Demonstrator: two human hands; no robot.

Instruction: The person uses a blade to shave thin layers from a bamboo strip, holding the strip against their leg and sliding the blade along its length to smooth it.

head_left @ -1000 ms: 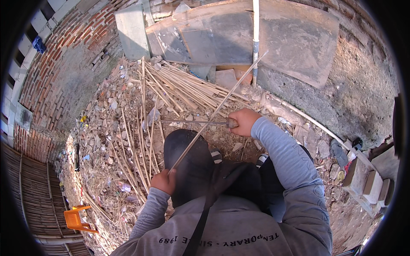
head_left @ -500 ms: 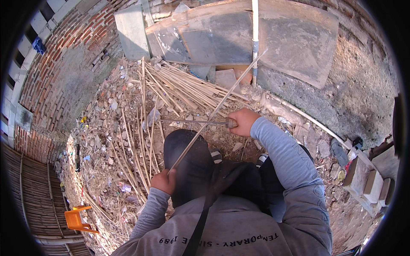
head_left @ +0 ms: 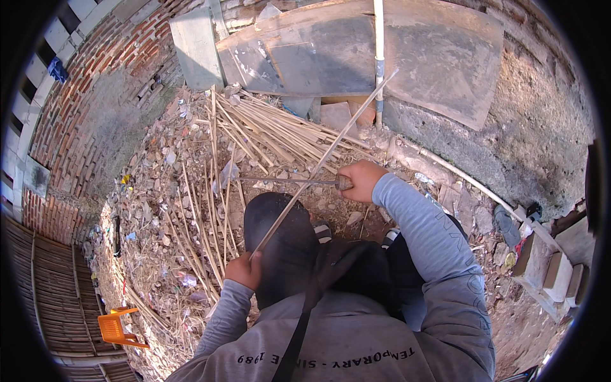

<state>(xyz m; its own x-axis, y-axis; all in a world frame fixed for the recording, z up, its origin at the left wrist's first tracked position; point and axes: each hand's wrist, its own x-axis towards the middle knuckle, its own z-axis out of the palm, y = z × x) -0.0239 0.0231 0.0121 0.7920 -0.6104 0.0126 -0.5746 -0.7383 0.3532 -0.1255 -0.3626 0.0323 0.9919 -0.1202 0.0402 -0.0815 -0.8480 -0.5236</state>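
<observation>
littered ground [head_left: 149,210]; brick wall [head_left: 63,137]; orange chair [head_left: 111,329]; left hand [head_left: 244,270]: stick [head_left: 280,220]

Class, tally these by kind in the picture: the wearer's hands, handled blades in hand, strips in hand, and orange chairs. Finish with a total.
Hands: 2 (left hand, right hand)
Handled blade: 1
Held strip: 1
Orange chair: 1
Total: 5

Illumination: natural daylight, bright across the rubble ground [head_left: 143,213]. A diagonal shadow edge crosses the pale leaning panel [head_left: 191,41]. Direct sun produces a near-white strip beside the orange chair [head_left: 113,328]. Focus: the left hand [head_left: 243,270] and right hand [head_left: 363,180] register clearly; detail softens toward the periphery. Distortion: fisheye curvature bends the brick wall [head_left: 63,143]. Black vignetting with bluish fringing borders the circular field.
</observation>
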